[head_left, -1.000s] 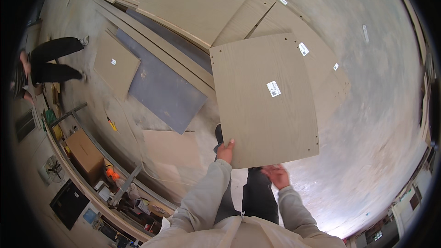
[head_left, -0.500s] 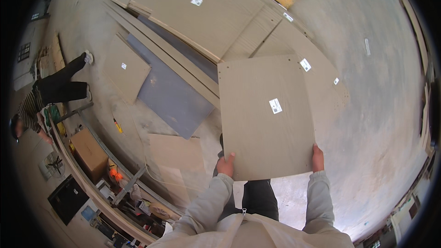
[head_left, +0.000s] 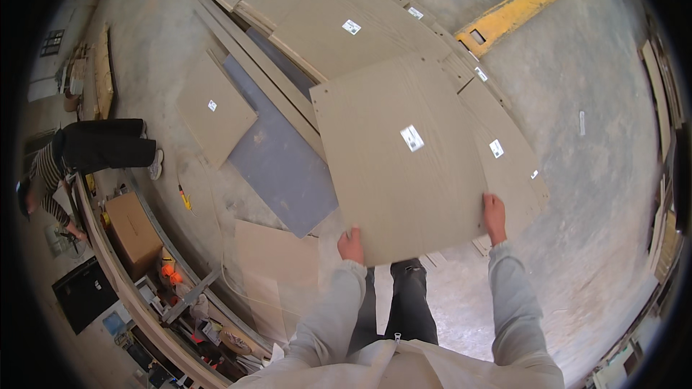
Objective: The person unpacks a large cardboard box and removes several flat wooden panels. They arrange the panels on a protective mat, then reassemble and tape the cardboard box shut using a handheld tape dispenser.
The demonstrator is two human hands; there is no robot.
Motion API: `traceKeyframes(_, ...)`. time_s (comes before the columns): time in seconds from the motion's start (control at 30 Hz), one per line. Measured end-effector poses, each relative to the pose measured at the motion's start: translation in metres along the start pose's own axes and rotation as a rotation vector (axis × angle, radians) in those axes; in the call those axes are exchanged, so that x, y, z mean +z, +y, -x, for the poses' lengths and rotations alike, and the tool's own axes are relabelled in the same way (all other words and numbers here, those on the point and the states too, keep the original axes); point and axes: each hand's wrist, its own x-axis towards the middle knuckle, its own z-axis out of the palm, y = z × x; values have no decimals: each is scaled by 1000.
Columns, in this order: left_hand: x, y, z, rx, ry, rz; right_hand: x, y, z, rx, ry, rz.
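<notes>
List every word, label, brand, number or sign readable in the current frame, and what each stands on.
None can be read.
White label on the brown panel between the left hand and right hand: too small and blurred.
Other white labels on the panels on the floor: too small.
Cardboard box: no lettering can be made out.

**Scuffed grey floor [head_left: 613,187]**

A long wood-edged bench [head_left: 114,277] lines the left side. At far left, a small barred window [head_left: 52,42] sits in a pale wall [head_left: 43,90]. Bright light [head_left: 465,317] glares off the floor at the near right.
</notes>
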Motion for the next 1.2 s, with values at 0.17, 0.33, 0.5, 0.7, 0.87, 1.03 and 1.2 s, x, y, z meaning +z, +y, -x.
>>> traceKeyframes(0.17, 55, 66, -103, 40, 27, 132, 39, -92, -141, -128, -56, 172)
traceKeyframes(0.33, 97, 110, -175, -7, 32, 359, 66, -161, -239, -210, -72, 175)
traceKeyframes(0.5, 129, 134, -215, -46, -26, 216, 94, -207, -314, -124, -7, 237)
traceKeyframes(0.7, 158, 159, -260, 151, -232, -199, 104, -254, -397, -253, 53, 414)
traceKeyframes(0.87, 183, 168, -279, -19, -275, -59, 132, -236, -432, -290, 52, 496)
traceKeyframes(1.03, 186, 170, -279, 18, -280, 116, 135, -219, -462, -251, 42, 586)
traceKeyframes(1.2, 179, 148, -285, -26, -222, 128, 127, -216, -451, -133, -59, 592)
